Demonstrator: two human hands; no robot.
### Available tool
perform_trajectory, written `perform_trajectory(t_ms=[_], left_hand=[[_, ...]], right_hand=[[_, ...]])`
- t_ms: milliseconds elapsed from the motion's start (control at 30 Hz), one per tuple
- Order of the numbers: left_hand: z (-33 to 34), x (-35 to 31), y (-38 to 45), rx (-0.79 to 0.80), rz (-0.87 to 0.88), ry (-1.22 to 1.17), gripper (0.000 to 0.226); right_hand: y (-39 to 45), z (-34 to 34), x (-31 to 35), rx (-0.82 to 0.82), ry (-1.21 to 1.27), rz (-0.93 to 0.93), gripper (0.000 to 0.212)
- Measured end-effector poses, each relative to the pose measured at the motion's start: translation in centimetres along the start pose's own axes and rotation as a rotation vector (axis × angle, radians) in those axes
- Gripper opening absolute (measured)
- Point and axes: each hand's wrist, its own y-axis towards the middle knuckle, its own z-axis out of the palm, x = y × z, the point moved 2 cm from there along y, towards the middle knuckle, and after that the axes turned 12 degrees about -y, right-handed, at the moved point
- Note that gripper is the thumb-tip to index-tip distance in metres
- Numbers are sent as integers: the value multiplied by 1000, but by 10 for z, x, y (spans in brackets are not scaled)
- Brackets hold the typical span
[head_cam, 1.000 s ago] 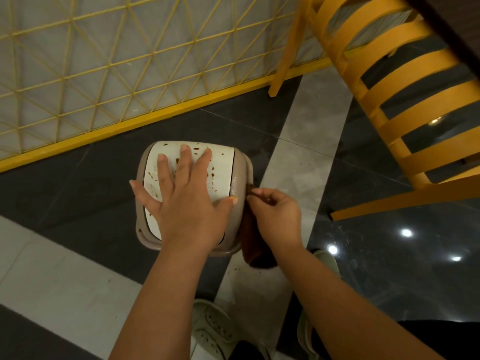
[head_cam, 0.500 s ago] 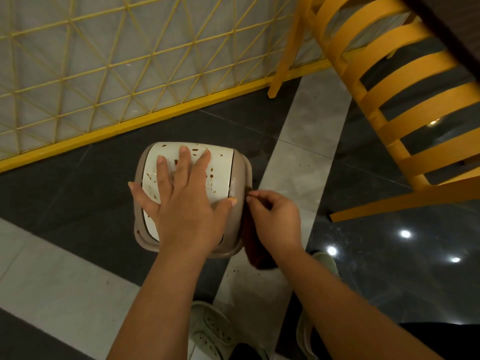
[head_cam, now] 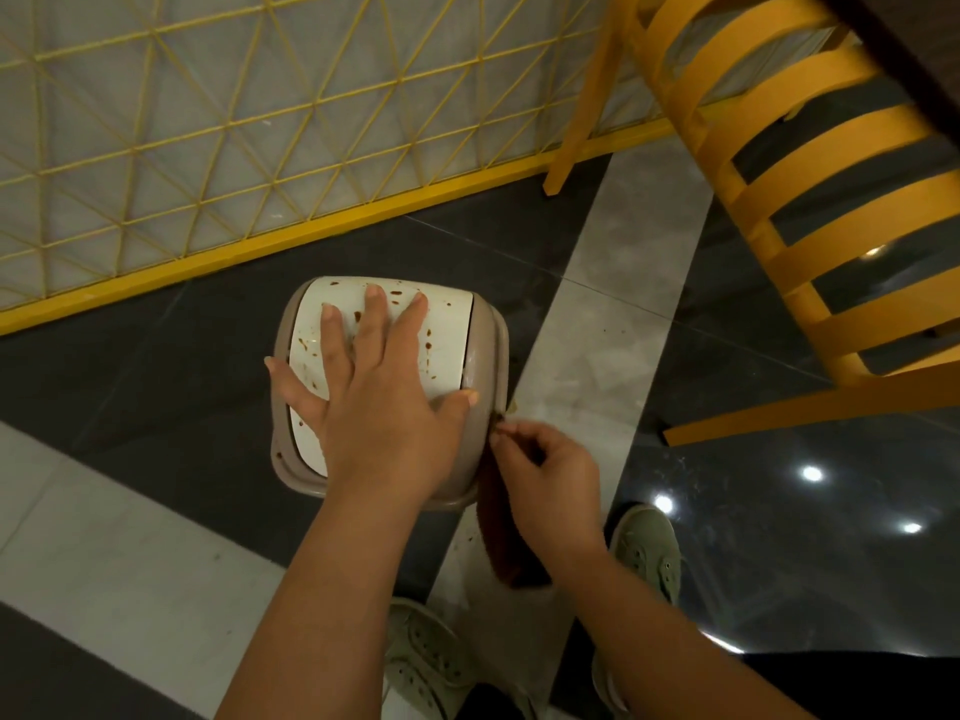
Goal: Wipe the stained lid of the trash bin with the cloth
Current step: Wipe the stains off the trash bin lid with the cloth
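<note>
A small beige trash bin [head_cam: 485,345] stands on the floor, its white swing lid [head_cam: 447,335] spattered with brown stains. My left hand [head_cam: 374,402] lies flat on the lid with fingers spread, covering its middle. My right hand [head_cam: 545,475] is at the bin's right side, fingers pinched on a dark brown cloth [head_cam: 506,543] that hangs down along the bin's wall. Much of the cloth is hidden behind the hand.
A yellow slatted chair [head_cam: 810,210] stands close on the right, one leg [head_cam: 576,122] near the wall. A yellow lattice panel [head_cam: 208,148] with a yellow base rail runs behind the bin. My green shoes [head_cam: 647,548] are just below the bin on the tiled floor.
My right hand has slid slightly down along the bin's right side with the cloth. The left hand stays flat on the lid.
</note>
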Motion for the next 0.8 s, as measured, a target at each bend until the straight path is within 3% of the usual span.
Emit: perform_trajectory(t_ms=[233, 567, 800], left_hand=[[-1, -1, 1, 0, -5, 2, 82], [-1, -1, 1, -8, -13, 11, 81], [0, -1, -2, -14, 1, 12, 81]], right_hand=[[79, -7, 49, -122, -220, -86, 18], [-25, 8, -17, 31, -5, 32, 11], [31, -5, 19, -50, -123, -77, 14]])
